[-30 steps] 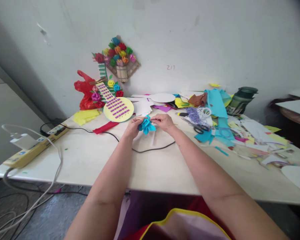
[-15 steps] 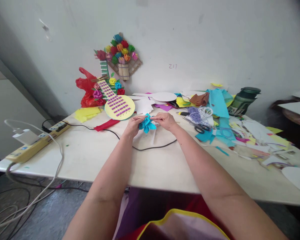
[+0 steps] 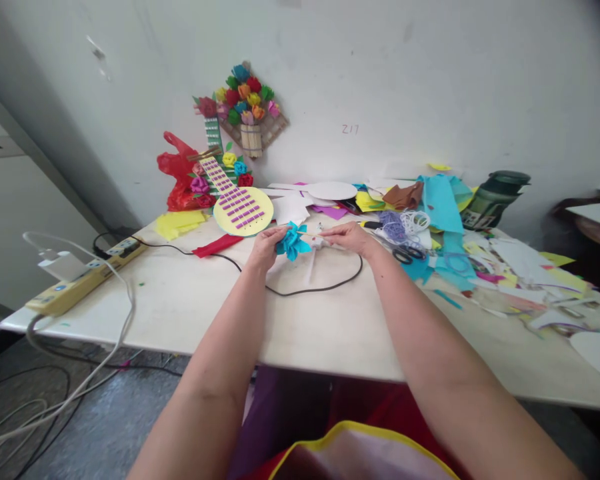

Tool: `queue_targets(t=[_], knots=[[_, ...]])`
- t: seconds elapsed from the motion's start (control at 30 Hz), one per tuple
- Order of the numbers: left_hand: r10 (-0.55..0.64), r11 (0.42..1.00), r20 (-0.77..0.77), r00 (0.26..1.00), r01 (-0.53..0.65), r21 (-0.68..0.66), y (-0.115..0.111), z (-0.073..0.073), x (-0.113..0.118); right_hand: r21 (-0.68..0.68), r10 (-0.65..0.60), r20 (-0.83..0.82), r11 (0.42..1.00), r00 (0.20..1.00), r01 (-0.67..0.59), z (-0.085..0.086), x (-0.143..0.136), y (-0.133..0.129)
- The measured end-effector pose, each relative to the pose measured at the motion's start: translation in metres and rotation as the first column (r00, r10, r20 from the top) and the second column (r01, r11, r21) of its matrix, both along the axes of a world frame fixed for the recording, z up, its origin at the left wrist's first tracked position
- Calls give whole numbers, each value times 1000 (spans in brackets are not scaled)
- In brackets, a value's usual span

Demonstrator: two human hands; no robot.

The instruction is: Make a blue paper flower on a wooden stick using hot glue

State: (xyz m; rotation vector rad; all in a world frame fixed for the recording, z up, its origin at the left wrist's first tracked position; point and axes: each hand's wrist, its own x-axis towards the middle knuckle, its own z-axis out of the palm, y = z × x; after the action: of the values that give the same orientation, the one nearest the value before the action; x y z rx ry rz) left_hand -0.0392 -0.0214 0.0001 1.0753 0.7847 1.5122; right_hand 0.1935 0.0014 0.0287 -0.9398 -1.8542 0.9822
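The fingertips of the left hand (image 3: 266, 248) are closed on the left edge of a blue flower (image 3: 293, 243), which is held above the table (image 3: 325, 333) at the centre of the frame. The thumb and fingers of the right hand (image 3: 349, 237) are pinched together on the right end of a thin stick (image 3: 311, 234). The stick is extended leftward, roughly level, to the upper part of the flower; whether its tip is inserted or only laid against the petals cannot be told.

Below the flower, a pale item (image 3: 312, 260) is partly hidden and cannot be identified. A black cord (image 3: 305, 293) is looped beneath and around this area.

To the left of the hands, a red strip (image 3: 220, 245) is laid flat, with yellow sheets (image 3: 180, 224) beyond it. A round-bodied yellow cutout (image 3: 243, 212) with purple bars is tilted up behind the strip. A power strip (image 3: 87, 277) is located at the left of the frame, with a white adapter (image 3: 64, 265) plugged in.

Right of the right hand, scissors (image 3: 409, 255) are placed beside bundled purple cord (image 3: 392, 227). A dark green bottle (image 3: 496, 200) is positioned at the table's rear right. On the wall, a multicoloured flower arrangement (image 3: 250, 107) is mounted, upper centre-left.
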Motion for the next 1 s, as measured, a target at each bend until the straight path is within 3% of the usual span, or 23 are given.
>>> queue_targets(t=[0.23, 0.43, 0.7, 1.0], knots=[[-16, 1000, -40, 999, 16, -10, -2, -1, 6, -238, -35, -186, 971, 982, -11, -5, -2, 1], [-47, 999, -33, 998, 46, -22, -5, 0, 15, -455, -103, -228, 890, 968, -13, -7, -17, 0], [-63, 998, -76, 995, 63, -4, -10, -1, 20, -503, -33, -292, 856, 956, -124, -8, -23, -2], [-72, 997, -96, 993, 73, 1, -10, -1, 22, -474, -112, -316, 879, 942, -54, -5, -33, -9]])
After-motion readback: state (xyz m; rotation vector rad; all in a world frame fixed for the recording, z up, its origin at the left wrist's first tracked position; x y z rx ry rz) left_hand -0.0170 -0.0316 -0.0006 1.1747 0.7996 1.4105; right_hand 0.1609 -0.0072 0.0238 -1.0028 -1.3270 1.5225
